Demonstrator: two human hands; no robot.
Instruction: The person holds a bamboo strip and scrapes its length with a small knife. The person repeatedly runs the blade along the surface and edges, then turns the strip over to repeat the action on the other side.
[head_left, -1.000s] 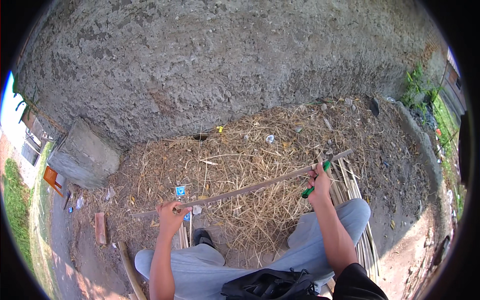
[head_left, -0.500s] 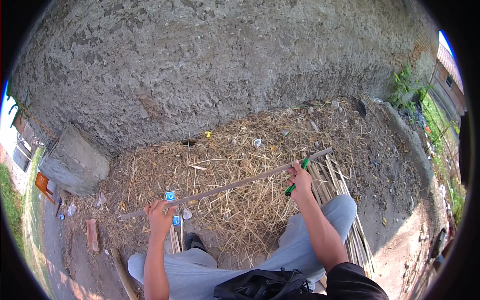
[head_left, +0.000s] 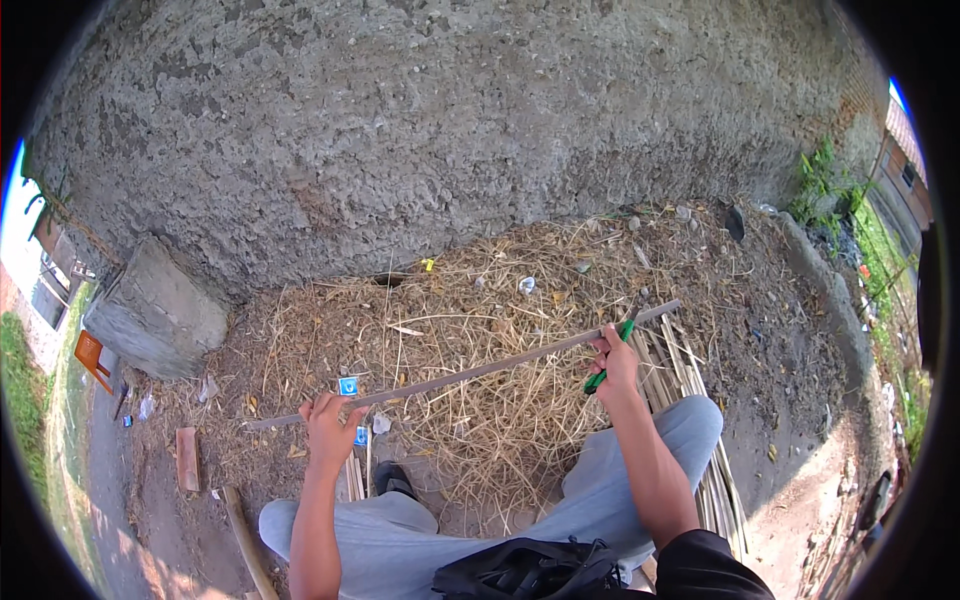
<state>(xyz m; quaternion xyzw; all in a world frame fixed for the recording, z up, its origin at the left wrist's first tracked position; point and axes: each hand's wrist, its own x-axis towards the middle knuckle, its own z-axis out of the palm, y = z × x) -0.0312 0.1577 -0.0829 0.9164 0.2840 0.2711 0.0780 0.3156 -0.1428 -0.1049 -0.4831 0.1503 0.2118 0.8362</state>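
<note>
A long thin strip, grey-brown and probably wood or bamboo, spans from left to right in front of me, tilted up toward the right. My left hand pinches it near its left end, which sticks out past the fingers. Near the right end, my right hand is closed around a green-handled cutting tool and also steadies the strip. The tool's dark tip points up beyond the strip; its exact kind is partly hidden by the fingers.
Straw and shavings litter the dirt between my legs. Bundled strips lie by my right knee. Two small blue packets sit near my left hand. A rough wall rises ahead, with a concrete block and a brick at left.
The view has shifted a little. Both hands still hold the strip, and the green-handled tool is now tilted slightly differently in my right hand.
</note>
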